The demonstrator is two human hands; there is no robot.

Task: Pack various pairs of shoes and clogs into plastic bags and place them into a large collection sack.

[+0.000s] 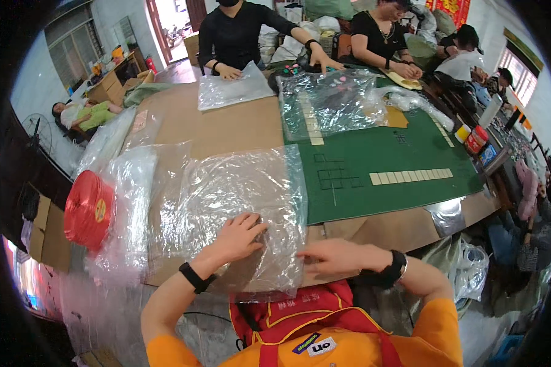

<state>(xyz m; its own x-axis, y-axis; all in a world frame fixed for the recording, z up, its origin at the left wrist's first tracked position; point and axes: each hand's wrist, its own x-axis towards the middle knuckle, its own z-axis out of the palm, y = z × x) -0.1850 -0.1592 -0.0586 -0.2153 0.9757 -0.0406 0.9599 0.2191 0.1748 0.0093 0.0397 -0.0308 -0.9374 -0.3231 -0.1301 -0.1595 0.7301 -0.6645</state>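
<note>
A large clear plastic bag (239,183) lies flat, wrinkled and shiny, on the near side of the brown-covered table. My left hand (239,237) rests on its lower part, palm down with the fingers apart. At the bag's right edge is my right hand (343,254), its index finger stretched out to touch the film and its thumb apart on the near side. Whether the film is one layer or several I cannot tell.
Left of the bag are more clear film (131,202) and a red roll (90,211). A green mat (349,196) with a row of pale tiles (410,176) covers the right side. Across the table, a person's hand (229,72) touches another plastic bag (236,90).
</note>
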